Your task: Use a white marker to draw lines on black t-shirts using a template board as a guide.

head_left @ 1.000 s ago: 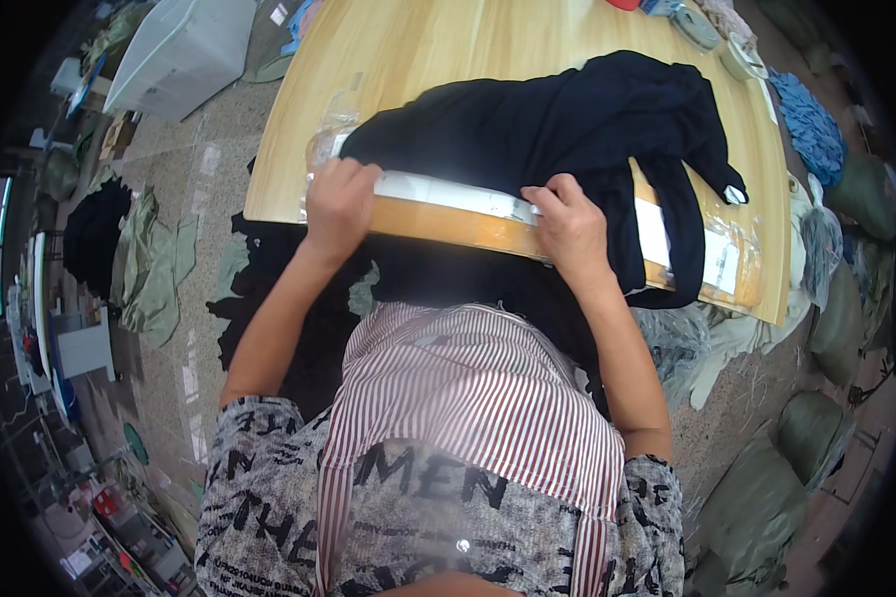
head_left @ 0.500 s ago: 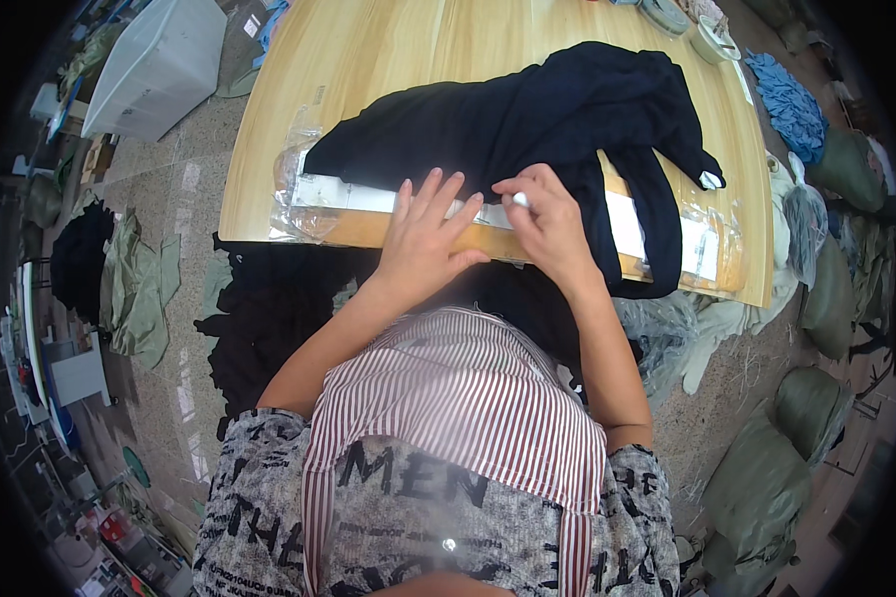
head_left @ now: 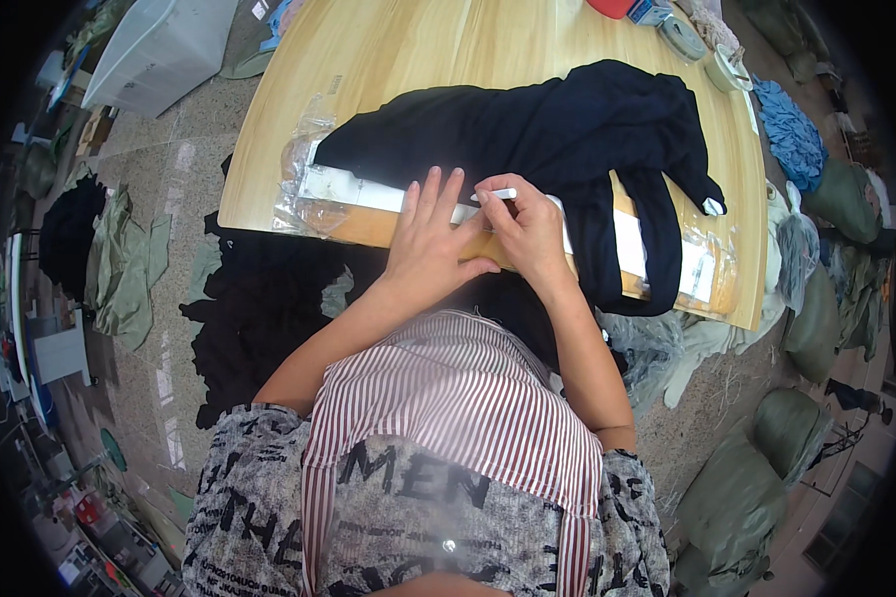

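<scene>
A black garment (head_left: 557, 129) lies spread on a clear plastic bag (head_left: 308, 199) at the near edge of a wooden table (head_left: 418, 50). The bag has a white band (head_left: 353, 189) along its near side. My left hand (head_left: 430, 239) lies flat on the bag's band with its fingers spread and holds nothing. Right beside it, touching it, my right hand (head_left: 529, 234) pinches a thin white strip (head_left: 497, 194) at the garment's near edge. The bag's right end (head_left: 701, 269) shows past a hanging black sleeve.
A heap of black clothes (head_left: 259, 308) lies on the floor under the table's near left edge. There is a grey bin (head_left: 159, 50) at the far left and tape rolls (head_left: 682, 35) at the table's far right. Green sacks (head_left: 746, 488) and blue cloth (head_left: 791, 129) line the right side.
My left hand has slid from the bag's left end to the middle, beside my right hand. My right hand now pinches a thin white strip.
</scene>
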Demonstrator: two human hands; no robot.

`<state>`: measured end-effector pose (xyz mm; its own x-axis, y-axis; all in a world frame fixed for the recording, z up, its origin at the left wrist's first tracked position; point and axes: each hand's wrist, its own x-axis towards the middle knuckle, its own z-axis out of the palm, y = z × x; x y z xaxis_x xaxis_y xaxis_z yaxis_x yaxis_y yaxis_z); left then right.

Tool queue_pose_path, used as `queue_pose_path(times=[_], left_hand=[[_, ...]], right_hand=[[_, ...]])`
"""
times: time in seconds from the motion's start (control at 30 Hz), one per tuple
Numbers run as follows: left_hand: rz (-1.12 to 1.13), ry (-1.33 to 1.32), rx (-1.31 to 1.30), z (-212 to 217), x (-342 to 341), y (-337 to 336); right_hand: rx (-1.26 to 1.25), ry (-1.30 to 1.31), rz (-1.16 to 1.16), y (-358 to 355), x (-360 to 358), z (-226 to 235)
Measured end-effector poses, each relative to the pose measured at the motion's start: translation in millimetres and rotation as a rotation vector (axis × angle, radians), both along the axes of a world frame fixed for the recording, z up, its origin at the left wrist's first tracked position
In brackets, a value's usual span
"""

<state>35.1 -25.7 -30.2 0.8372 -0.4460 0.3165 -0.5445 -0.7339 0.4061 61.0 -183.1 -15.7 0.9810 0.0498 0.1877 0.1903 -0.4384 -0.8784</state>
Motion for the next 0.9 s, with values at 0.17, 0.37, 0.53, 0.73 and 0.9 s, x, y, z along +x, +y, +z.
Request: queue_pose_path(times=[0.17, 0.37, 0.53, 0.73, 0.9], left_hand=[[-0.003, -0.011, -0.011, -2.9, 1.2, 0.3], [-0.012, -0.037, -0.049, -6.8, -0.1, -1.5], [-0.095, 0.019, -0.165, -11.9, 2.0, -9.0], [-0.095, 0.06, -0.184, -13.1, 2.3, -10.0], [-0.107, -0.006, -0.243, -11.0, 7.4, -13.3]], right_hand=[[-0.168, -0.114, -0.025, 8.0, 3.6, 1.8], [-0.307, -0.073, -0.107, 18.4, 8.9, 10.1], [0.118, -0.069, 0.014, 46.9, 12.8, 2.5], [-0.171, -0.131, 0.067, 51.7, 16.9, 6.8], [-0.411, -0.202, 0.091, 56.5, 31.6, 13.3]])
